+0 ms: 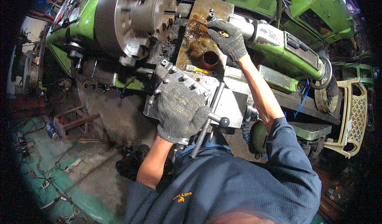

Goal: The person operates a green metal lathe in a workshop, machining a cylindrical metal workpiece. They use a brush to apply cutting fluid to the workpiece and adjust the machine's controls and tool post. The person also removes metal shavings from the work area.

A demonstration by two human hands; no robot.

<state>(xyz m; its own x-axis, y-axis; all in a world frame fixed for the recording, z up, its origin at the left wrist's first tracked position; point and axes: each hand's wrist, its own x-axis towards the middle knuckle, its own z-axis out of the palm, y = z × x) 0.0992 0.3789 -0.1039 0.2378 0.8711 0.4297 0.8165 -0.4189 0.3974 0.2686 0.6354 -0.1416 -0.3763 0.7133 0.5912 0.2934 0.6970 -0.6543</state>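
Observation:
My left hand point(181, 111), in a grey knit glove, lies palm down over the square tool post point(161, 80) of a lathe. Its fingers curl under and hide whatever they grip. A ball-ended lever point(218, 119) comes out beside the thumb, and a long metal rod point(209, 118) crosses there. Farther off, my gloved right hand point(229, 39) is closed around what looks like a small brush; its yellowish handle point(223, 34) shows between the fingers. Reddish-brown bristles point(197, 19) reach over an oily plate point(213, 7). Left of that is the lathe chuck point(133, 23), its front part blurred.
A dark round cup point(209, 59) and a yellow-labelled flat item point(197, 69) sit on the plate. The green tailstock point(296, 56) with its handwheel point(324, 73) stands right. Metal chips point(167, 46) lie below the chuck. A cream plastic chair point(350, 118) stands far right; cables point(43, 180) cross the left floor.

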